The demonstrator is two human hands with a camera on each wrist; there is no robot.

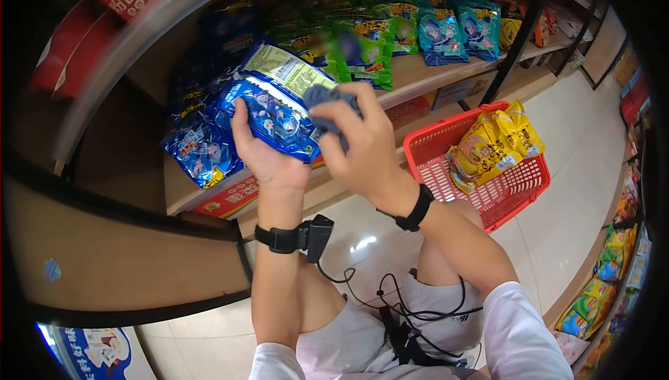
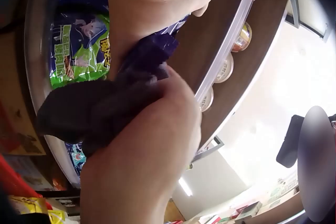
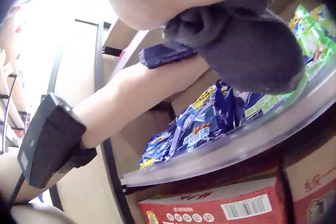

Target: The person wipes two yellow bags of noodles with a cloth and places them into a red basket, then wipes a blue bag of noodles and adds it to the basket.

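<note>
My left hand (image 1: 268, 160) grips a blue snack bag (image 1: 268, 112) in front of the shelf, thumb along its left side. The bag is tilted, with a pale green printed panel at its upper part. From the right, my right hand (image 1: 369, 143) holds a dark grey cloth (image 1: 317, 98) against the bag's right edge. The right wrist view shows the bunched cloth (image 3: 252, 50) hanging below the right hand, beside the bag's dark blue end (image 3: 167, 56). In the left wrist view the cloth (image 2: 89, 108) covers part of the bag (image 2: 152, 53).
Blue bags (image 1: 202, 146), green bags (image 1: 366, 49) and teal bags (image 1: 442, 35) line the shelf. A red basket (image 1: 512, 202) with yellow packets (image 1: 491, 150) stands on the floor at right. Red boxes (image 3: 215, 203) sit below the shelf. Black cables (image 1: 411, 303) hang over the person's lap.
</note>
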